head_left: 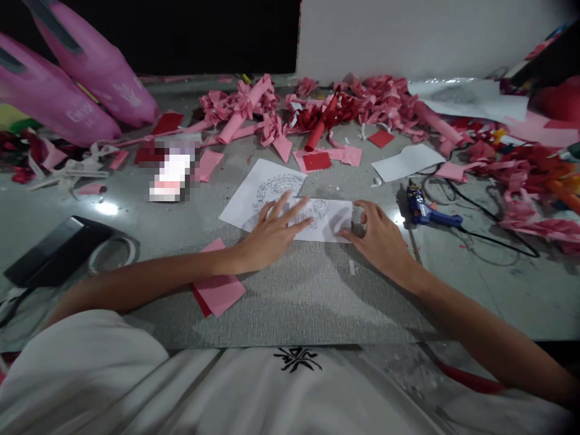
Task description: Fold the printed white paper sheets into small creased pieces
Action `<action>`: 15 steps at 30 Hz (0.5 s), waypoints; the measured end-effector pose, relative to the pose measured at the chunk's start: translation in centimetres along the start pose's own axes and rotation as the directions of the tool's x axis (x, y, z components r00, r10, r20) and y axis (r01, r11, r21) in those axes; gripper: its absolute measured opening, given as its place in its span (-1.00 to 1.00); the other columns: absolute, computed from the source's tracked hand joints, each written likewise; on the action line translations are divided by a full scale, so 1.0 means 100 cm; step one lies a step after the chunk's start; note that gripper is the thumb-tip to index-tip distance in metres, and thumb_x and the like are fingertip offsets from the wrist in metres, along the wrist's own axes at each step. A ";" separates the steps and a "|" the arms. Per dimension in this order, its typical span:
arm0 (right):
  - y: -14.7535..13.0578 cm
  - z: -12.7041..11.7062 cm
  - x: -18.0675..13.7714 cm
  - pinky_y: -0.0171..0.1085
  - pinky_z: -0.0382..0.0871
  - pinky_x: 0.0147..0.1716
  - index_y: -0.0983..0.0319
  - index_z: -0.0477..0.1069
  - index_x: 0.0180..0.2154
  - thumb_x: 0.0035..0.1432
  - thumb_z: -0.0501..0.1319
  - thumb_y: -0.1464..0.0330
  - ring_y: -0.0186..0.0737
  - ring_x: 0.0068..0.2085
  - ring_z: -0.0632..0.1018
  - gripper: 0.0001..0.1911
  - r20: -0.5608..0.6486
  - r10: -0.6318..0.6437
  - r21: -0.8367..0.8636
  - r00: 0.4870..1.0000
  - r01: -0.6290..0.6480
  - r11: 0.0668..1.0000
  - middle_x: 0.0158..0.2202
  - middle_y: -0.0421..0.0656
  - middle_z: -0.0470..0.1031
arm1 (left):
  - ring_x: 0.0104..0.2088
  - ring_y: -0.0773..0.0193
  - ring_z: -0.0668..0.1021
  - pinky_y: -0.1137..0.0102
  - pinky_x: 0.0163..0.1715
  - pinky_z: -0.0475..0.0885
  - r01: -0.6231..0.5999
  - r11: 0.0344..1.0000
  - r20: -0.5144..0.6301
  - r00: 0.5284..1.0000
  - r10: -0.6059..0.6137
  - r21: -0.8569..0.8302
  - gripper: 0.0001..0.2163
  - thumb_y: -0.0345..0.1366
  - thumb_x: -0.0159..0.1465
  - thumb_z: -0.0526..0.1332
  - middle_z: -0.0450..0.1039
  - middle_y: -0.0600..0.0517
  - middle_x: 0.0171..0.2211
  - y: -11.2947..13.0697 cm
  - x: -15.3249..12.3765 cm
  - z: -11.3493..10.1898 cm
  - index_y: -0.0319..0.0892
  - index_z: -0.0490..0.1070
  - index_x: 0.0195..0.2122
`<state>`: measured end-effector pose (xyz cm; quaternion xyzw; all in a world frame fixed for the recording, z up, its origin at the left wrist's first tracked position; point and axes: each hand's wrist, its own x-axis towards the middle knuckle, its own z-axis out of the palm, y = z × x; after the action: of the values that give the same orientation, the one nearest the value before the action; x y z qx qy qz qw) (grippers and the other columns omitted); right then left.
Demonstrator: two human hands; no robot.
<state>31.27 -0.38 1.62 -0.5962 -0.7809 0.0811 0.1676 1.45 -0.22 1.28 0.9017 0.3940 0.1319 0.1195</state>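
Two pieces of white paper with dark line drawings lie in front of me: a tilted sheet [247, 192] on the left and a strip-like piece [335, 212] on the right. My hand hides where they meet, so I cannot tell if they are joined. My left hand [272, 235] rests flat across both pieces with its fingers spread. At the strip's right end, my right hand [383, 238] holds the edge, its thumb over the lower corner and its fingers bent at the upper one. Pink and red paper pieces [220, 281] lie partly under my left forearm.
A blue glue gun [428, 211] with a black cord lies to the right. Crumpled pink and red paper [385, 103] lines the back. Two pink bottles [97, 69] stand back left, near a blurred-out bright object [173, 175]. A black box [61, 248] and a tape ring [113, 254] sit left.
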 end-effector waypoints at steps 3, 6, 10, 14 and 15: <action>0.000 0.000 0.002 0.20 0.39 0.28 0.23 0.22 0.42 0.49 0.04 0.29 0.20 0.37 0.41 -0.46 0.098 -0.306 -0.088 0.947 0.314 0.945 0.46 0.15 0.22 | 0.51 -0.05 0.17 -0.12 0.49 -0.03 -0.147 0.987 0.105 0.985 0.140 0.058 -0.54 -0.45 0.53 -0.05 0.20 -0.15 0.47 -0.004 0.011 -0.001 -0.16 0.25 0.42; -0.004 -0.004 0.005 0.41 0.14 0.41 0.16 0.19 0.47 0.47 -0.03 0.42 0.30 0.54 0.07 -0.41 0.219 -0.401 -0.182 0.890 0.441 0.879 0.54 0.05 0.10 | 0.33 -0.02 0.41 0.05 0.38 0.22 -0.212 0.974 0.127 0.971 0.201 0.079 -0.63 -0.33 0.59 -0.10 0.41 -0.24 0.27 -0.010 0.029 0.000 -0.30 0.42 0.22; -0.020 -0.005 0.014 0.50 0.05 0.41 0.29 0.17 0.47 0.45 0.01 0.44 0.43 0.55 -0.03 -0.39 0.214 -0.369 -0.260 0.904 0.417 0.871 0.48 0.17 0.20 | 0.36 -0.12 0.36 0.04 0.31 0.29 -0.199 0.977 0.085 0.978 0.193 0.072 -0.61 -0.26 0.55 0.05 0.33 -0.31 0.32 -0.016 0.047 0.005 -0.30 0.27 0.33; -0.031 0.015 0.032 0.25 0.13 0.47 0.51 -0.02 0.50 0.47 -0.10 0.48 0.20 0.55 0.08 -0.35 0.252 -0.466 -0.114 0.848 0.504 0.856 0.51 0.28 0.11 | 0.51 -0.09 0.18 0.04 0.43 0.16 -0.165 0.985 0.119 0.980 0.158 0.049 -0.53 -0.22 0.57 -0.01 0.14 -0.38 0.46 -0.018 0.047 0.009 -0.36 0.13 0.41; -0.031 0.020 0.036 0.21 0.15 0.47 0.54 -0.03 0.50 0.49 -0.12 0.45 0.18 0.55 0.10 -0.36 0.261 -0.481 -0.081 0.837 0.516 0.853 0.51 0.30 0.08 | 0.54 -0.06 0.13 0.05 0.46 0.12 -0.156 0.987 0.133 0.980 0.149 0.048 -0.52 -0.22 0.58 -0.03 0.08 -0.38 0.49 -0.018 0.046 0.009 -0.36 0.08 0.43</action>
<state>26.91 2.33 1.31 -0.3690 -0.9272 0.0453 0.0464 3.54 4.23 0.49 0.9389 0.3190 0.0708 0.1081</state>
